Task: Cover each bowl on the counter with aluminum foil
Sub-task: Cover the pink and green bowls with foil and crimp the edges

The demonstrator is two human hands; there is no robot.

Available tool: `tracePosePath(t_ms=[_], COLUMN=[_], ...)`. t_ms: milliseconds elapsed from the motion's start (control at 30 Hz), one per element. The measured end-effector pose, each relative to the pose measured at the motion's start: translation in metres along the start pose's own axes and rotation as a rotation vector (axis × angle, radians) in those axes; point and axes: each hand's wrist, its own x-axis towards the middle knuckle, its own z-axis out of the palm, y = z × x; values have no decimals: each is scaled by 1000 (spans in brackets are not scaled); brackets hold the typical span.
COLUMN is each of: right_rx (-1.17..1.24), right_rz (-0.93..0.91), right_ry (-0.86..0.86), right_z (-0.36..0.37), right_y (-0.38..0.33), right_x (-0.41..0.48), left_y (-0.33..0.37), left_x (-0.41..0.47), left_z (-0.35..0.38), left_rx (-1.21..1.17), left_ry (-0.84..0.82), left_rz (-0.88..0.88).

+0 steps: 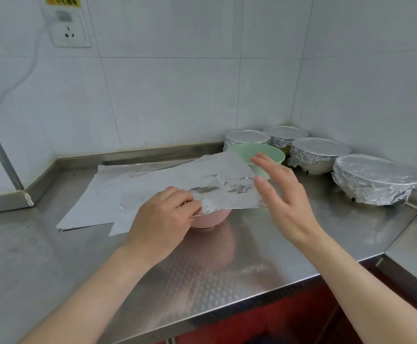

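Head view looks down at a shiny steel tabletop (53,269) in a corner of white wall tiles (177,95); both bare arms reach in from the bottom. The left hand (162,214) is turned palm down; its fingers (191,206) are curled in and pinch the near edge of a crinkly sheet of silver aluminum foil (227,184). That sheet lies loose over a small pink bowl (210,219), which sits on the tabletop right under the hand. The right hand (282,194) is held up in the air by the sheet's right edge; its fingers (267,162) are straight and spread apart and hold nothing; whether they touch the foil is hard to tell. Just behind them stands a pale green bowl (269,151), open on top. More flat foil sheets (103,194) lie on the tabletop to the left, partly under the loose sheet. Four bowls wrapped tight in foil (373,180) sit together in the back right corner; a white wall socket (68,28) is high up on the left.
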Motion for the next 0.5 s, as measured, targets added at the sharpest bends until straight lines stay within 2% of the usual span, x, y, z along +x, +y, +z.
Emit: tracePosePath(t_ms=[67, 100, 167, 267, 400, 500], right_rx=[474, 625, 804, 921, 1149, 1202], right_rz=[411, 615, 866, 920, 902, 920], right_ry=[264, 292, 127, -109, -170, -191], right_z=[-9, -10, -8, 8, 27, 36], right_y=[8, 13, 25, 37, 45, 49], right_x=[5, 9, 11, 6, 5, 6], left_y=[1, 2, 2, 0, -2, -3], left_x=[0, -1, -1, -2, -3, -4], left_z=[1, 1, 1, 4, 4, 2], left_rx=[-38, -49, -69, -84, -66, -32], left_ry=[0, -2, 4, 24, 32, 32], left_rz=[-10, -14, -14, -4, 40, 97])
